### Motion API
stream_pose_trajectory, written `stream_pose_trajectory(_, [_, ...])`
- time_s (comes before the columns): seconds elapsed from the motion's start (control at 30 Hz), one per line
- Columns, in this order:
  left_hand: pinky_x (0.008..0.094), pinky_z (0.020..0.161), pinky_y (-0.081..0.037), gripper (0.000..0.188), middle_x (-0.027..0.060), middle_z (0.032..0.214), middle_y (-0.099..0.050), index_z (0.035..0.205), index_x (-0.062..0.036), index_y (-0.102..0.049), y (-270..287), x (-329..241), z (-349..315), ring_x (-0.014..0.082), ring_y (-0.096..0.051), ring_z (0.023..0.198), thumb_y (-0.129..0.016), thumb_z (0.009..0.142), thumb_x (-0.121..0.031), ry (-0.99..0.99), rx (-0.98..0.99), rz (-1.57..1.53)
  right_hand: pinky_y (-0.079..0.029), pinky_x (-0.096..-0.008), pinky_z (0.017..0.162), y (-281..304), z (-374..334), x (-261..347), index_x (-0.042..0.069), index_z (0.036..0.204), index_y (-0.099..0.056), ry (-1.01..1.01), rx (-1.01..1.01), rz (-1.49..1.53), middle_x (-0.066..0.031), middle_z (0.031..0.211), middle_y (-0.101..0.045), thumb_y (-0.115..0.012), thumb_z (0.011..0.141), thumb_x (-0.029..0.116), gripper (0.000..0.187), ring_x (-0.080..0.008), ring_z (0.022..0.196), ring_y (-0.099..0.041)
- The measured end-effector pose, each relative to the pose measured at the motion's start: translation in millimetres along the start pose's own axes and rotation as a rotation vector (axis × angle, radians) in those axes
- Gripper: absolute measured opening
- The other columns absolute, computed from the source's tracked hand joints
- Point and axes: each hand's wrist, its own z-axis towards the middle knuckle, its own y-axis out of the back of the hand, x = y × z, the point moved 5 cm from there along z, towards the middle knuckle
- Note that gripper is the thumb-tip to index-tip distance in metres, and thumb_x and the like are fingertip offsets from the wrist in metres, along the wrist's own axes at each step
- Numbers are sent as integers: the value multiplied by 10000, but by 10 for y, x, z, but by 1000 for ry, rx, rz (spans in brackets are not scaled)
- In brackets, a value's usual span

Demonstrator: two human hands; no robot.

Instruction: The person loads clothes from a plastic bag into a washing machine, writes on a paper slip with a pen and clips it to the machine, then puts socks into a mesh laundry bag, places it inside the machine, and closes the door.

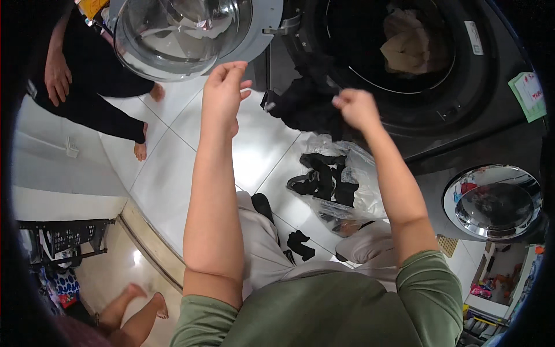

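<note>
My right hand (357,109) is closed at the edge of a piece of black clothing (306,101), which hangs bunched in front of the washing machine's round opening. My left hand (224,87) is raised beside the open glass door (173,63), its fingers loosely bent and apart, with nothing seen in them. Inside the dark drum (361,34) lies a beige-brown cloth (413,43). Below my right hand, a clear plastic bag (364,191) on the floor has black garments (329,179) in and over it.
A small black cloth (300,246) lies on the white tiles (191,144) between my legs. Another person in black trousers (98,87) is at the upper left, and someone's bare legs (133,315) show at the lower left. A second round glass door (494,201) is at the right.
</note>
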Motion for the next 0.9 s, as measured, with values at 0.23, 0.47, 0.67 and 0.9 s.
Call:
stream_pose_trajectory(0.23, [304,829,-464,375,68,1147,-605,1162,-26,-582,-312,38,-56,175,-575,975,-622,882,-272,-129,179,350,-439,-252,555,617,272,297,2,893,-690,-119,6,433,-38,673,-615,-693,836,238,242,-102,584,-558])
stream_pose_trajectory(0.47, [350,929,-455,641,158,1095,-642,1250,33,-540,-990,296,-479,270,-602,1047,-753,785,-353,-149,600,473,-506,-332,753,1535,328,1478,-21,1008,-648,131,-145,969,-87,910,-684,-602,895,100,171,-272,884,-654])
stream_pose_trajectory(0.67, [334,904,-482,514,130,1106,-644,1182,53,-568,-830,14,-506,213,-615,1015,-620,894,-370,211,542,-236,-359,-339,1049,776,-297,821,-34,1352,-421,268,190,460,-159,1330,-506,-834,702,276,830,-209,1207,-483])
stream_pose_trajectory(0.9, [438,788,-486,704,328,869,-631,939,109,-645,-624,386,-245,437,-634,872,-590,828,-583,-255,409,1078,-554,-406,714,-55,-664,553,9,1085,-669,-376,795,100,-193,1013,-681,-775,671,267,499,-287,886,-666])
